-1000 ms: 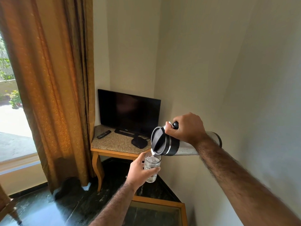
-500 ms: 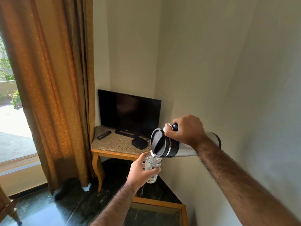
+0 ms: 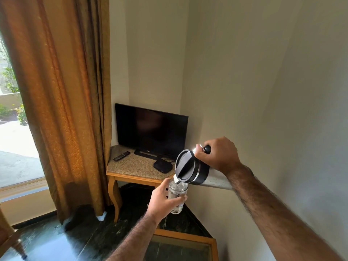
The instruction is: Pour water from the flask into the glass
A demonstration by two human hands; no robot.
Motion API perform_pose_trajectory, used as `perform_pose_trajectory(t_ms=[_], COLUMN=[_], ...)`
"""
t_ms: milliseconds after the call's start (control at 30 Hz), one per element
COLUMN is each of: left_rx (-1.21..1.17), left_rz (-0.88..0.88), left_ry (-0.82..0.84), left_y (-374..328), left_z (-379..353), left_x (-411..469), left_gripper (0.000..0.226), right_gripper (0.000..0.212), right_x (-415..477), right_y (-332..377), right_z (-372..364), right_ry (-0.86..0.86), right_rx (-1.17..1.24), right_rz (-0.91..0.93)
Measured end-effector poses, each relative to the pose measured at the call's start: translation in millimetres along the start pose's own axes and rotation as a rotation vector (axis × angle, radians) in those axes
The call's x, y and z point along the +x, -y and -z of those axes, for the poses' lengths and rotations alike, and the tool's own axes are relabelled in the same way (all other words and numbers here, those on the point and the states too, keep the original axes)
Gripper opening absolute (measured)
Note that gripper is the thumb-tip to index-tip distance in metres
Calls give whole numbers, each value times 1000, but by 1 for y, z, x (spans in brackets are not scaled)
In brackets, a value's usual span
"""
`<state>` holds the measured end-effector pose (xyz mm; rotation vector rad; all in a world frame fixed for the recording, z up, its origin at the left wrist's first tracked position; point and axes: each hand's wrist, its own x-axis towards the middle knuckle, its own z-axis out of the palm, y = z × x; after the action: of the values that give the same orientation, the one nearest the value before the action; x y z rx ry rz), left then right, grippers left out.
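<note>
In the head view, the work is held in mid-air in a room corner: a plain wall point(image 3: 263, 91) runs close along the right of the flask, a brown curtain point(image 3: 62, 110) hangs at the left, and a corner table point(image 3: 131, 171) with a dark television point(image 3: 150, 130), a remote point(image 3: 121, 155) and a small black box point(image 3: 162, 166) stands behind and below the hands. A glass-topped table point(image 3: 188, 240) edge lies beneath, with open floor between. The right hand point(image 3: 218, 154) is wrapped tight around the handle of the flask point(image 3: 192, 167), which is tipped nearly level, its black lid facing the camera and its spout just over the rim of the glass point(image 3: 178, 194). The left hand point(image 3: 162, 201) is closed around the glass, fingers curled across its lower half. The glass is clear, held upright, and appears partly filled with water.
</note>
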<state>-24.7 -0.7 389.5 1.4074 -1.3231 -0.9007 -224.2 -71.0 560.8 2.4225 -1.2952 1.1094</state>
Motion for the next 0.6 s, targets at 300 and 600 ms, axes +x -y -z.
perform_pose_trajectory(t_ms=[300, 600], left_rx=[23, 54], left_rz=[-20, 12], left_ry=[-22, -46], left_y=[3, 18], left_z=[1, 4], left_x=[0, -1], left_gripper=[64, 62], right_gripper=[58, 65], right_x=[-19, -47], right_y=[-20, -45], right_z=[-24, -51], right_ry=[-10, -118], right_rx=[138, 403], right_rz=[-148, -416])
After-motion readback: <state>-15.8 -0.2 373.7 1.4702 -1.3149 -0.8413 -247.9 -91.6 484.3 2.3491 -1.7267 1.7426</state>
